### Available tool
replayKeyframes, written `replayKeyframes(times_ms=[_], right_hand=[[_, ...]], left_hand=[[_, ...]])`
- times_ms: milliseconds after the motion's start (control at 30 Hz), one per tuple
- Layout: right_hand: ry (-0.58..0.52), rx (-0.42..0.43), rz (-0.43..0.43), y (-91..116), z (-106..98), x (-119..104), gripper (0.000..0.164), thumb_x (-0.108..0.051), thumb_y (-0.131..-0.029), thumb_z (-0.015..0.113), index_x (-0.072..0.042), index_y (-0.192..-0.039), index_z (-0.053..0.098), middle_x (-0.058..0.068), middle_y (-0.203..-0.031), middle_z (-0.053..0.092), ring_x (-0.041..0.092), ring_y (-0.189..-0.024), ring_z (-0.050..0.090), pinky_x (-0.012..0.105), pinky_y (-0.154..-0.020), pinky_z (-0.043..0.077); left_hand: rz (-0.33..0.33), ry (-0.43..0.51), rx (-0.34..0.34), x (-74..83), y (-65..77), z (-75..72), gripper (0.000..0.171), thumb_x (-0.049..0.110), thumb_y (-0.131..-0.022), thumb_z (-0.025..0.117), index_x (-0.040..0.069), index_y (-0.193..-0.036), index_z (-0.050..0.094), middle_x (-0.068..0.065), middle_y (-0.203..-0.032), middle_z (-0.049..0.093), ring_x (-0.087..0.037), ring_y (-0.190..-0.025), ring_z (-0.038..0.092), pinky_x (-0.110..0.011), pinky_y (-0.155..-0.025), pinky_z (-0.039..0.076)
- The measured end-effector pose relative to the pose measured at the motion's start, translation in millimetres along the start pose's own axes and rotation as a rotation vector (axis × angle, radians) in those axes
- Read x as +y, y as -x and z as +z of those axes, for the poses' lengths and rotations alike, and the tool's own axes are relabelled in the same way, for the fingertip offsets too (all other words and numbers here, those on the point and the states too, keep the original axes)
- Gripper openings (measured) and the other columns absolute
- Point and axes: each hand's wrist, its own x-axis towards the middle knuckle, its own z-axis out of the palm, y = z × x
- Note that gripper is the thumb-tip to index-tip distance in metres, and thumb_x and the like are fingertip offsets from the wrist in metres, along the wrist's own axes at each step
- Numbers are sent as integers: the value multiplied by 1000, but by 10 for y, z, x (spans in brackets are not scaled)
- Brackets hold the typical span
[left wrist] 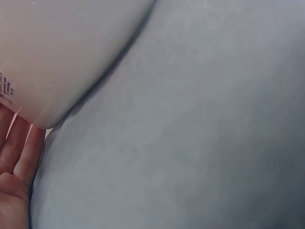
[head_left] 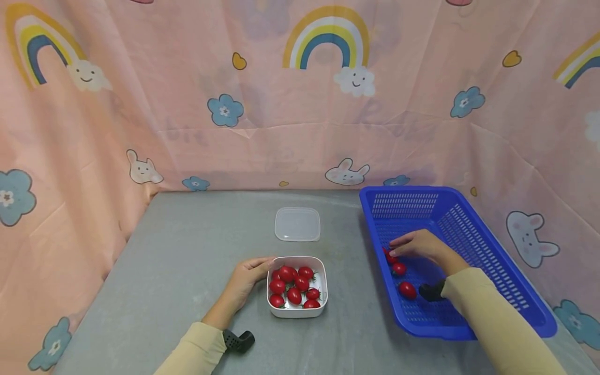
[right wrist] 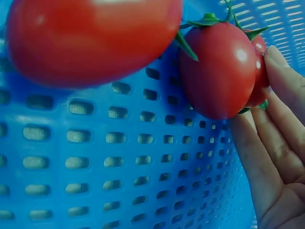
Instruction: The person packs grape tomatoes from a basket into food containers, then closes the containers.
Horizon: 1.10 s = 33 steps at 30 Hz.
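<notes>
My left hand (head_left: 244, 281) lies against the left side of a white container (head_left: 297, 313), its fingers at the back left corner. In the left wrist view its fingers (left wrist: 29, 155) touch the container's wall (left wrist: 62, 52). Several red cherry tomatoes (head_left: 294, 295) lie inside, some with green stems. Over in the blue basket (head_left: 408, 327), my right hand (head_left: 424, 247) pinches a cherry tomato (right wrist: 259, 71) between thumb and fingers, near the basket's left wall. Beside it sit two more, a near tomato (right wrist: 217, 71) and a larger-looking tomato (right wrist: 95, 40).
A clear flat lid (head_left: 297, 224) lies on the grey table (head_left: 197, 229) behind the container. A pink printed curtain (head_left: 281, 146) hangs along the back and sides. The basket's raised left wall stands between the right hand and the container.
</notes>
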Motion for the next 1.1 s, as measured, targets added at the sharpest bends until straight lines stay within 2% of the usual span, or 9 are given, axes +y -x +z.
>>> replayKeyframes(times_ms=[267,433,600,700,767,867,1000,1067,1100], right_hand=[[7,-11,12,-12,-2,-3,52,-29,-85,79,7,-121,67,20,-116,72,27,-104,72,43,-95,55],[47,67,62,28,-102,-28,61,-44,-86,75,0,-128,66,19,-123,70,36,-117,65,58,-105,45],[-36,154,81,142,-210,-172,76,-56,-86,70,-5,-141,54,22,-141,56,45,-135,47,68,-110,32],[-109,192,42,242,-216,-316,79,-55,-87,69,-4,-145,49,25,-146,50,45,-139,43,68,-111,30],[-149,219,10,305,-194,-426,80,-54,-86,71,-4,-145,50,23,-144,54,44,-138,44,67,-112,30],[-194,247,-33,387,-134,-582,77,-51,-85,74,-4,-142,53,6,-129,68,38,-133,52,63,-113,31],[-240,259,-92,469,-30,-769,70,-47,-87,73,-3,-139,57,-20,-106,70,8,-112,65,55,-113,37],[-261,250,-122,506,39,-865,66,-44,-89,73,-3,-138,57,-24,-102,69,-4,-103,63,51,-112,40],[-275,248,-136,524,78,-915,65,-42,-89,73,-2,-137,58,-22,-102,71,-6,-101,64,49,-112,41]], left_hand=[[-6,13,5,-5,-2,-3,36,14,-94,66,-10,-120,66,0,-108,75,0,-97,67,-20,-88,53],[-9,-2,16,0,6,-6,35,15,-93,67,-9,-119,67,0,-108,75,-1,-98,67,-20,-88,53],[-7,10,22,-4,-11,1,35,15,-93,68,-9,-118,67,2,-107,76,-1,-96,67,-19,-87,53],[-11,21,27,-1,-12,6,35,14,-92,68,-10,-118,67,-1,-108,76,-1,-96,67,-19,-87,53],[-8,16,30,1,-7,5,35,13,-92,68,-10,-118,67,-2,-109,75,-1,-96,67,-19,-87,53],[-6,8,35,1,-6,6,35,14,-92,68,-9,-118,67,-4,-110,75,-1,-97,66,-19,-87,53],[-10,12,33,-7,-18,11,35,14,-92,69,-9,-119,68,-2,-110,75,-1,-98,67,-19,-87,53],[-7,19,28,-7,-16,13,35,13,-92,68,-9,-119,67,-1,-109,75,-1,-97,67,-19,-87,53],[-8,27,25,-8,-14,14,35,13,-92,68,-10,-119,67,-1,-108,75,-1,-96,67,-19,-87,53]])
